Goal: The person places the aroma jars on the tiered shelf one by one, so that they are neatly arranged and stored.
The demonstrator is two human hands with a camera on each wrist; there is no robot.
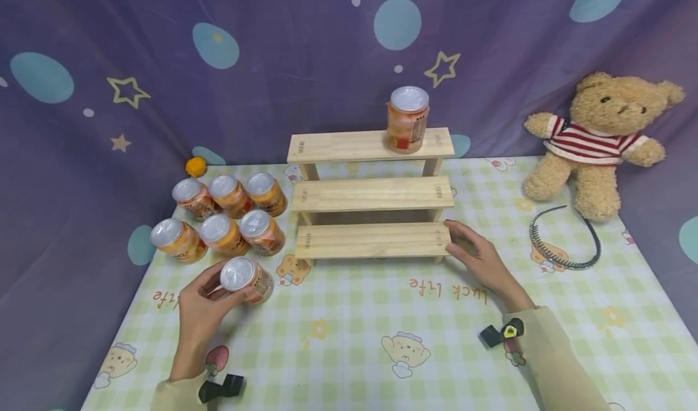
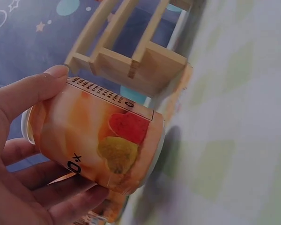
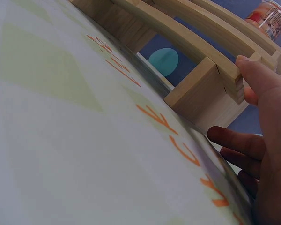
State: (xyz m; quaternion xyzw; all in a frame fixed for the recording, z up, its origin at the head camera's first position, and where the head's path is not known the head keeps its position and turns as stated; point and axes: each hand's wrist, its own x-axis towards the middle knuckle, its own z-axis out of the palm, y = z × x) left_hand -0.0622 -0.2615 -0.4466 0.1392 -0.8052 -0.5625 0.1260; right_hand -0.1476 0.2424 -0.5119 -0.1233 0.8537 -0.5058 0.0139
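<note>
1. The three-step pale wooden riser (image 1: 372, 194) is standing on the checked counter (image 1: 349, 338); the right hand (image 1: 480, 259) is bracing its lowest step, fingers relaxed.
2. The left hand (image 1: 203, 305) is wrapping around the small orange foil-lidded can (image 1: 246, 279) near the counter's left side; it is probably rigid, smooth and slippery, so gripping its sides seems best.

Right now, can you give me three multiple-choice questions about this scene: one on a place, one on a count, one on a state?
1. Where does the can on the wooden shelf stand?
A. top step
B. middle step
C. bottom step

2. How many cans stand grouped left of the shelf, unheld?
A. four
B. six
C. nine

3. What is the left hand doing?
A. lying flat
B. gripping a can
C. touching the bear

Answers:
1 A: the shelf can is on the highest board.
2 B: the grouped cans form two rows of three.
3 B: fingers curl round the held can.
</note>
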